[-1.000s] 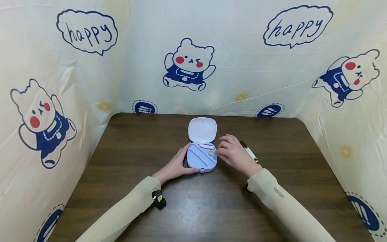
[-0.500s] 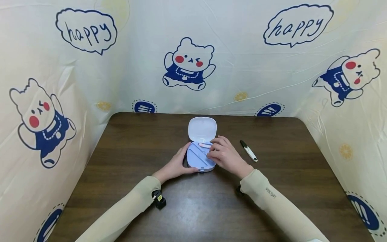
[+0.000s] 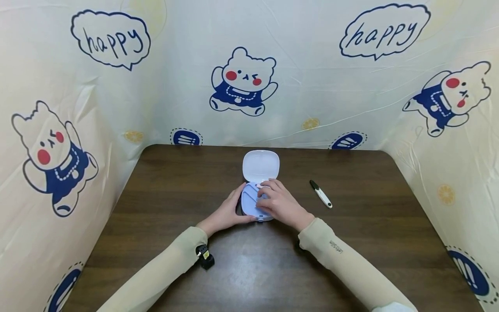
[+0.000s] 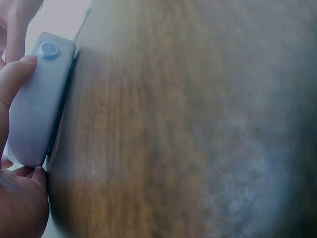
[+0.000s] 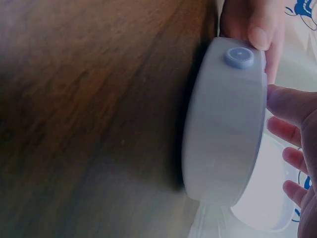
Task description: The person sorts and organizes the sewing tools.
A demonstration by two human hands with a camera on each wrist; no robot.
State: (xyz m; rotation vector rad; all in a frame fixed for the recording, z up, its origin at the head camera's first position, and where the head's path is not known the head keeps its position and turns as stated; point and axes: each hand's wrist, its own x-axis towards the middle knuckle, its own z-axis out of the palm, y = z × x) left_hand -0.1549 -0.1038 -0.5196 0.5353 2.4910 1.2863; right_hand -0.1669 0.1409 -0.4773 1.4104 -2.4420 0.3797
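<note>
A pale blue case (image 3: 249, 207) stands on the table with its white lid (image 3: 261, 166) raised at the back. Diagonal dividers cross its tray, and part of a small pinkish item shows under the right fingers. My left hand (image 3: 225, 215) grips the case's left side, thumb at the front and fingers farther back. In the left wrist view, the thumb lies beside a round button (image 4: 48, 50). Over the tray's right part is my right hand (image 3: 281, 203), fingers bent downward. The right wrist view shows its thumb (image 5: 290, 104) at the rim; what the fingertips touch is hidden.
A white pen-like stick (image 3: 322, 196) with a black end lies on the brown wooden table (image 3: 249, 277), to the right of the case. Patterned cloth (image 3: 304, 82) hangs behind the table and along both sides.
My right hand has moved left from beside the case to over its tray, covering a small ring-shaped item seen earlier and most of the pinkish one. The left hand keeps its grip.
</note>
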